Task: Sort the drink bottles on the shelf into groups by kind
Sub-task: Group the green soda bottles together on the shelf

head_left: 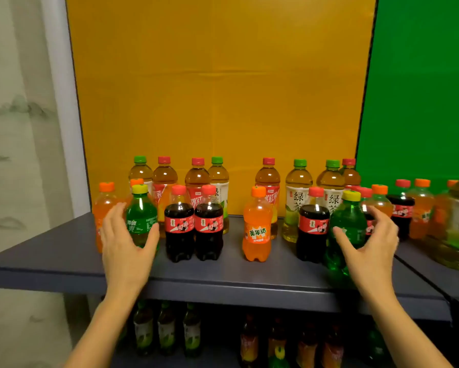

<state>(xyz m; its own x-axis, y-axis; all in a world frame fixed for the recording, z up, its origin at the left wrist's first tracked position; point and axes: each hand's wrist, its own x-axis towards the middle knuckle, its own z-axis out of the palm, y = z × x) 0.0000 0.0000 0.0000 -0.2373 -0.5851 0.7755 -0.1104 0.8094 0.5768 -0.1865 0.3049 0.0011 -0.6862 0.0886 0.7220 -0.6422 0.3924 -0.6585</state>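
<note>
Head view: hands point(127, 245) point(369, 248) cup green bottles point(140, 216) point(347, 216) by shelf point(63, 256) edge.

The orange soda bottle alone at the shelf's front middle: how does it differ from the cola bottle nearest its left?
The orange soda bottle holds orange liquid, the cola bottle near-black. The orange soda bottle's cap is orange, the cola bottle's red. The orange soda bottle stands alone; the cola bottle stands beside a second cola. Both are small and upright.

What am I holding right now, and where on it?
The left hand cups the left green bottle at its labelled middle; the right hand cups the right green bottle likewise. Whether either actually grips cannot be told.
</note>
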